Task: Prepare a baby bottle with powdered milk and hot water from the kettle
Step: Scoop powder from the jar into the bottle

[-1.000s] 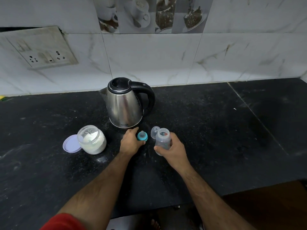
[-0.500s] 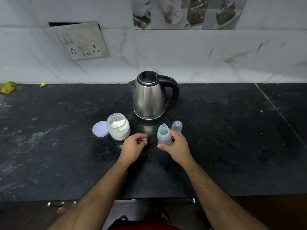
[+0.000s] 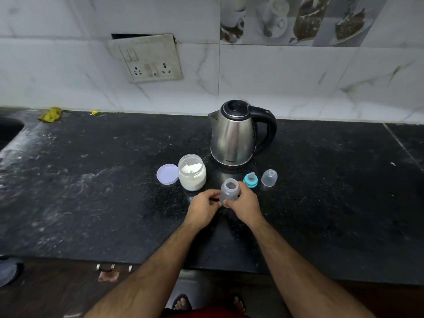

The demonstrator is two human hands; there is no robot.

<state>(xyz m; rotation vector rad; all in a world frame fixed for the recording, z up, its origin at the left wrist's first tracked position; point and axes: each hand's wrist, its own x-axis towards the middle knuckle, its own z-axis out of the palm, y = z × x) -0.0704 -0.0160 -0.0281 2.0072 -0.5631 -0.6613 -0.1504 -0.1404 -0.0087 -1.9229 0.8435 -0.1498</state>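
Black speckled bench (image 3: 91,191) looks pretty dusty, pale smears all over it. Grubby switch-and-socket plate (image 3: 149,58) hangs crooked on the marble-look wall tiles above the bench. A crumpled yellow scrap (image 3: 51,114) sits at the bench's back edge, far left, below that plate.

Right hand (image 3: 244,206) hides the bottle (image 3: 229,189) base; kettle (image 3: 234,136) label perhaps unreadable

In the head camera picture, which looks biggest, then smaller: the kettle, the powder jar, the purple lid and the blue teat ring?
1. Kettle
2. Powder jar
3. Purple lid, lying flat
4. Blue teat ring

All sit about equally far from the camera, so the order looks safe.
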